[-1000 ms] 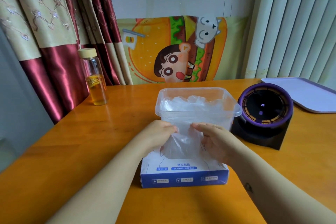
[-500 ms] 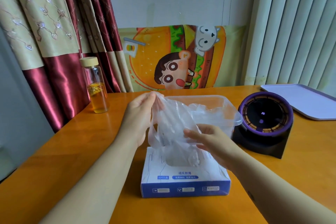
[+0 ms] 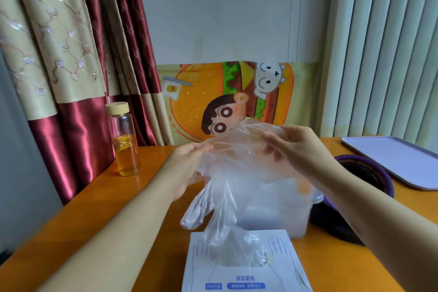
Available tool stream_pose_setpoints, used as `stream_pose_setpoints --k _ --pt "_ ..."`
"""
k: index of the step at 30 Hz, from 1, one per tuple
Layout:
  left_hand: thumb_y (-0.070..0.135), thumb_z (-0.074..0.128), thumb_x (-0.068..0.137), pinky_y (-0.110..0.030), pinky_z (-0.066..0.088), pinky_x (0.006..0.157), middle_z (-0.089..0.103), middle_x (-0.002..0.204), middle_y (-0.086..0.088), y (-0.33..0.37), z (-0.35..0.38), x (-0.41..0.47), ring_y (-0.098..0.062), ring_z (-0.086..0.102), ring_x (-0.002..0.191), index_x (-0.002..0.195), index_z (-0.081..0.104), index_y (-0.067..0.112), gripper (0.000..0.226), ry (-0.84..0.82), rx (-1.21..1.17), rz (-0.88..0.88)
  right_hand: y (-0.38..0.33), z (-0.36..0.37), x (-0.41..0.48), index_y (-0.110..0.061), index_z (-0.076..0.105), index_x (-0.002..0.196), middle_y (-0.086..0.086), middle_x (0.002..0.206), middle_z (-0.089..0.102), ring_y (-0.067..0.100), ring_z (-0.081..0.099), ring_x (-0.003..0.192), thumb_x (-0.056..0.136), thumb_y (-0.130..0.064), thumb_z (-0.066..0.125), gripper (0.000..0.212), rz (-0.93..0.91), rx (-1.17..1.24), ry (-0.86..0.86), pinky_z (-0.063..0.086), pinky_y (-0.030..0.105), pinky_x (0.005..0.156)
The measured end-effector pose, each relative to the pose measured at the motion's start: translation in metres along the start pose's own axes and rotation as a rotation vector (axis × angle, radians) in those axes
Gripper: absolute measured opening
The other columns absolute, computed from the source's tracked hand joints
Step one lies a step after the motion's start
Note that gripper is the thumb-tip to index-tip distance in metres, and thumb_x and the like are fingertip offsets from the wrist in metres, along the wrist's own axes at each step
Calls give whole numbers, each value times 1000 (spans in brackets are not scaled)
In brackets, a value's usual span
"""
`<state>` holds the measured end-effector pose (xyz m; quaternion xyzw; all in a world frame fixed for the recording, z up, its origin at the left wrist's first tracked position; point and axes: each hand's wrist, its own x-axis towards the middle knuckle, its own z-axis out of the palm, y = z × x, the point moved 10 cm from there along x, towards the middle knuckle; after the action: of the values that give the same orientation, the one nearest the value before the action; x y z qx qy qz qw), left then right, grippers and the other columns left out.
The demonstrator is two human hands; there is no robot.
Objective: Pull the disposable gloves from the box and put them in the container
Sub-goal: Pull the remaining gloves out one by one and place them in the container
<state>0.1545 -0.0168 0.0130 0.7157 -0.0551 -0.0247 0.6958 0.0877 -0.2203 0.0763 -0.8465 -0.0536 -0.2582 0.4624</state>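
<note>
Holding the disposable gloves [image 3: 227, 185] up above the box [image 3: 246, 275], pinched at the top edge by the left hand [image 3: 189, 163] on one side and by the right hand [image 3: 301, 149] on the other, fingers of both hands closed on the thin clear film, well above the surface [image 3: 336, 265]. Held apart like this probably to spread the film and to prevent bunching before the drop. Hanging down with the finger parts loose, the lowest part reaching the slot in the top of the box, so perhaps not yet fully free; hard to tell through such clear plastic. Just behind the box, the clear container [image 3: 296, 216], partly veiled by the hanging film and placed close probably to keep the transfer short; impossible to say what lies inside. Judged as the pulling-out step, with the carrying over the rim not yet done. Next, likely a little more lift to clear the slot, then a move forward and a release over the opening. Some risk of dragging a following glove out of the box, or of catching on the container rim, light and clingy as this film appears. At the left near the curtain [image 3: 59, 54], a glass bottle [image 3: 124, 142] with amber liquid; at the right, a round purple and black device [image 3: 372, 173] and a pale tray [image 3: 398, 159], all apart from the hands.
</note>
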Motion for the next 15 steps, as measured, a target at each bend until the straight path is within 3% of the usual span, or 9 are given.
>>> stream_pose_setpoints --k 2,4,6,8,10,13,15 --pt "18 52 98 -25 45 74 61 120 -4 14 -19 8 -15 59 102 118 60 21 22 117 138 103 -5 6 7 -14 65 67 -18 40 54 -2 45 37 92 -31 58 31 -12 -109 -74 30 7 39" --pt "29 55 96 -19 40 79 55 123 4 49 -26 3 -11 52 113 131 51 27 36 196 279 337 -9 18 12 -16 65 64 -16 38 53 0 42 35 92 -33 59 33 -16 -186 -159 28 9 37" --pt "46 60 89 -19 35 87 49 127 13 74 4 -4 -3 45 118 138 40 34 55 35 469 519 -11 34 17 -17 65 65 -16 39 54 -1 42 34 91 -33 60 31 -8 -193 -238 28 8 37" --pt "43 63 87 -19 32 91 46 129 18 69 41 -5 1 41 116 145 28 38 68 -175 708 502 -12 49 21 -15 68 71 -14 46 60 -1 44 38 90 -31 62 26 -6 -155 -293 32 7 41" --pt "28 61 90 -17 41 83 54 127 13 58 52 5 -2 51 110 144 34 34 61 -267 770 403 -14 54 25 -15 69 74 -14 46 60 -1 44 38 90 -31 63 23 -16 -139 -311 35 9 43" --pt "14 54 92 -17 46 76 68 102 7 59 39 22 -6 62 96 123 57 27 34 -213 780 352 -9 48 31 -24 61 64 -18 40 55 -2 44 35 91 -29 60 28 2 -154 -310 30 7 40" --pt "11 52 92 -20 49 71 71 90 7 55 28 33 -6 64 83 112 62 24 26 -200 754 287 0 44 33 -25 60 64 -18 43 57 -4 45 37 91 -29 60 27 28 -160 -321 30 6 40"
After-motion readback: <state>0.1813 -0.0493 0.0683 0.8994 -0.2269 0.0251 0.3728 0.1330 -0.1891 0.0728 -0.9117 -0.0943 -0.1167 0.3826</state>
